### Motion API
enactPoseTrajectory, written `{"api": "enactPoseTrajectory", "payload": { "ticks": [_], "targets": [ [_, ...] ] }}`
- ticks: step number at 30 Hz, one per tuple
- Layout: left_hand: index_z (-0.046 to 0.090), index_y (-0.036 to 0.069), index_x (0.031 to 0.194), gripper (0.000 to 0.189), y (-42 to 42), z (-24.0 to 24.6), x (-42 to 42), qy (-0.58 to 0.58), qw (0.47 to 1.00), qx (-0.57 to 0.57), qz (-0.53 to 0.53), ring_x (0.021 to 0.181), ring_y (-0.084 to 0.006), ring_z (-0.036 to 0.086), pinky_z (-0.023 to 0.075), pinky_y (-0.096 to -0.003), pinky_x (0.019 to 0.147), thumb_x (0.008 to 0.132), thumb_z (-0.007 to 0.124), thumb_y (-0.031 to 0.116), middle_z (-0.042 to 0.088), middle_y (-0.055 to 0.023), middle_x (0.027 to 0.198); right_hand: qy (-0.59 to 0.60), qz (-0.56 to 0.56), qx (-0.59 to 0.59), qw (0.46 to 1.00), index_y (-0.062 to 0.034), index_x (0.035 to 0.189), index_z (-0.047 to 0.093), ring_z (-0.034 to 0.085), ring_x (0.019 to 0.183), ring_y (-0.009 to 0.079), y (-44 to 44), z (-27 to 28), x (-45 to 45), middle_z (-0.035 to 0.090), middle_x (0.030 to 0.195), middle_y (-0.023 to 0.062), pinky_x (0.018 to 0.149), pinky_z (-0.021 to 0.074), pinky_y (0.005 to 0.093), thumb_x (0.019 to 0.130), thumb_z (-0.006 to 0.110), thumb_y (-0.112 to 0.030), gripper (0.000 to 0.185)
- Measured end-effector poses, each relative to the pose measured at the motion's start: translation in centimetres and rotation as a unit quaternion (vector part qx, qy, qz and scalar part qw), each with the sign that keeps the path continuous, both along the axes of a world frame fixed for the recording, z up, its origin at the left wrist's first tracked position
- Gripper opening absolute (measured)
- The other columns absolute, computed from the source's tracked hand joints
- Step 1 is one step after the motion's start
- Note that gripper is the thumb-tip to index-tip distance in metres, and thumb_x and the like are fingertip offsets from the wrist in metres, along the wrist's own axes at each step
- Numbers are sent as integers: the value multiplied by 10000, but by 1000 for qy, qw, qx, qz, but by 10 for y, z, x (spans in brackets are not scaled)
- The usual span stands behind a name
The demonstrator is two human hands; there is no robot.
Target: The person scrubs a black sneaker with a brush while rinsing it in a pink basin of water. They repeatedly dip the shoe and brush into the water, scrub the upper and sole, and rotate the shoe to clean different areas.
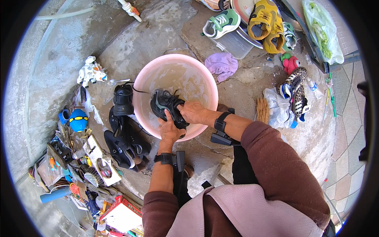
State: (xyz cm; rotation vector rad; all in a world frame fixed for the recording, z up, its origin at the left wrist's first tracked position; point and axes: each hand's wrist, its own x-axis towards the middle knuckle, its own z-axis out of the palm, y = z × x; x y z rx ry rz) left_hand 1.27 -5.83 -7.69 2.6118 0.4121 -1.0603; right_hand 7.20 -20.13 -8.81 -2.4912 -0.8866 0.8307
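A black shoe (pixel 164 103) lies in cloudy water inside a pink plastic basin (pixel 211 77). My left hand (pixel 170 127) grips its near side, fingers spread along the upper. On the shoe's other side is my right hand (pixel 192 112), its fingertips at the opening; what they pinch there is hidden. Against the basin's left rim rests another black shoe (pixel 123 99), and a dark lace hangs over the rim beside it. More black shoes (pixel 125 142) are heaped below that one.
A purple cloth (pixel 222 65) lies right of the basin. Green (pixel 223 22) and yellow shoes (pixel 262 22) sit at the back, near a clear plastic lid (pixel 234 43). A straw brush (pixel 262 109) and leopard-print shoes (pixel 299 94) are at right. Clutter and a toy robot (pixel 91 71) line the left.
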Motion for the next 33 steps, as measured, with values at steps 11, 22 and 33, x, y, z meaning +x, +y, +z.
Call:
{"api": "enactPoseTrajectory", "payload": {
  "ticks": [11,22,33],
  "targets": [
    [21,12,1402,1234,-3,-4,-4,-27,999,-12,-26,1121,-491,406,356,-439,951,513,814,332,294,-418,1239,252,67,67,963,18,1022,571,596,754,333,-54,34,14,610,820,223,709,458,419,850,420,-215,326],
    [4,-104,1361,1223,-1,-5,-5,8,999,-3,-51,1149,-473,395,374,-429,909,554,768,405,375,-408,1193,276,-286,188,898,46,1082,562,554,675,205,16,-34,-13,611,781,168,632,446,295,829,502,-164,334],
    [-53,-112,1349,1242,16,-11,-16,-15,998,-62,-3,1036,-448,479,412,-393,894,558,761,392,400,-375,1144,365,-26,57,929,10,1207,498,526,651,162,-34,27,22,611,752,102,612,443,279,827,489,-154,414]
  ]
}}
